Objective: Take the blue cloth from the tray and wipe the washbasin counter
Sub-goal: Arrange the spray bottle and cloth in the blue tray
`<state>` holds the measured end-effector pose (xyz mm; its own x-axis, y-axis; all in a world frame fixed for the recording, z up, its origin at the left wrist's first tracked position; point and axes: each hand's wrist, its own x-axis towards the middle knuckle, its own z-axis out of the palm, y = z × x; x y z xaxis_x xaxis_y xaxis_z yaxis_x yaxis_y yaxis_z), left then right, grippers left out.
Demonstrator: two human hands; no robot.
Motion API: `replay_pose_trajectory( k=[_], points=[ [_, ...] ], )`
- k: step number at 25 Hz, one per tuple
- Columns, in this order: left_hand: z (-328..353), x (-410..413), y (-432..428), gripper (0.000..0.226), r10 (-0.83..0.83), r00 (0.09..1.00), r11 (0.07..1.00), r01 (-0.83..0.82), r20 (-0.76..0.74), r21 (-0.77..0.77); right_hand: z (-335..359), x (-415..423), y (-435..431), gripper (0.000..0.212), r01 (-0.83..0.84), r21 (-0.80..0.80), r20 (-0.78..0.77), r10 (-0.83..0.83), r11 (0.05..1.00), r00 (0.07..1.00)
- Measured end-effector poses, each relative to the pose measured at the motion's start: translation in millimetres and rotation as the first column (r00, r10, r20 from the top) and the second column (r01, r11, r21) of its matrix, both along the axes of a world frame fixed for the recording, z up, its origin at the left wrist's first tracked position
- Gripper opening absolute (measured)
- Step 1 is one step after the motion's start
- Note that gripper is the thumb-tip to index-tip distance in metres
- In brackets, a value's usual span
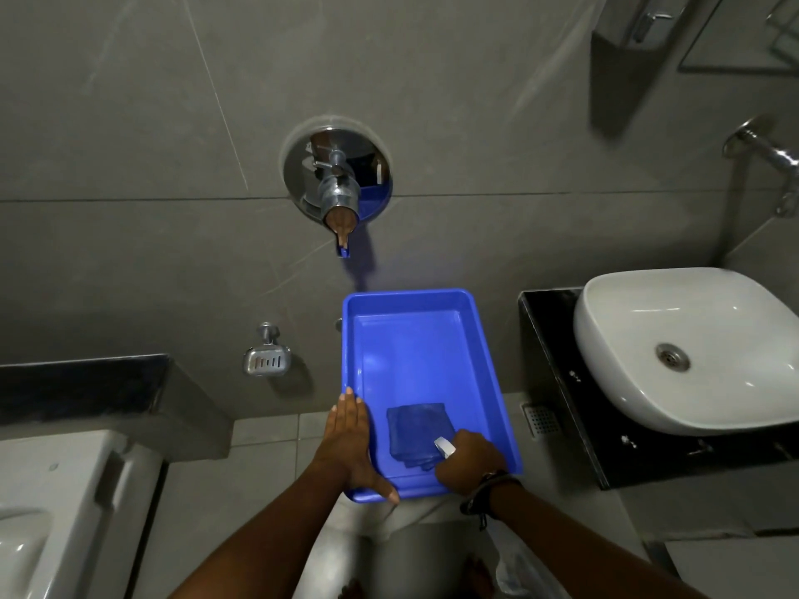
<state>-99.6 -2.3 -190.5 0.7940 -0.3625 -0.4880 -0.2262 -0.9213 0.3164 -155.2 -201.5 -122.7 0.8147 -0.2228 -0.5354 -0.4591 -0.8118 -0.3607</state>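
grey tile wall (129, 123) | chrome mixer (337, 175) | steel soap dish (266, 361) | pale tile floor (268, 430) | dim light

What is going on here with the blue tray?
A person in a bathroom holds a tray out in front. The left hand lies flat along the tray's left rim. The right hand reaches inside and grips the near end of the folded cloth. The cloth lies on the tray's floor, not yet lifted. The basin and its black counter are to the right, with no hand near them.
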Motion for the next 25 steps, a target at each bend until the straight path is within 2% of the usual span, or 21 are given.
replay_pose_trajectory(
  k=[4,7,10,12,15,19,22,25],
  points=[
    [0,0,1,0.173,0.004,1.000,1.000,-0.004,-0.004,0.006,-8,3,2,0.024,0.019,0.045,-0.014,-0.018,0.999,1.000],
    [1,1,0,0.172,-0.004,1.000,1.000,0.005,-0.022,0.028,-8,2,3,0.027,0.015,0.019,-0.008,-0.015,1.000,1.000],
    [3,2,2,0.171,-0.009,0.999,0.999,0.010,-0.032,0.046,8,1,3,0.014,-0.002,0.036,-0.012,0.002,0.999,1.000],
    [3,3,3,0.171,-0.013,0.999,0.999,0.015,-0.031,0.048,30,2,2,0.029,-0.017,0.056,0.028,0.016,0.998,0.999],
    [4,1,1,0.170,-0.021,1.000,0.999,0.022,-0.020,0.032,73,3,4,0.029,-0.093,0.103,0.265,0.063,0.990,0.962],
    [3,0,0,0.171,-0.019,1.000,0.999,0.019,-0.012,0.037,132,34,2,0.007,-0.144,0.207,0.563,0.002,0.968,0.826],
    [3,2,1,0.172,-0.005,1.000,0.999,0.005,-0.025,0.031,155,76,-4,0.004,-0.083,0.274,0.690,-0.136,0.958,0.711],
    [4,6,1,0.171,0.002,1.000,0.999,-0.001,-0.027,0.043,153,116,-4,0.007,-0.033,0.334,0.749,-0.244,0.942,0.616]
  ],
)
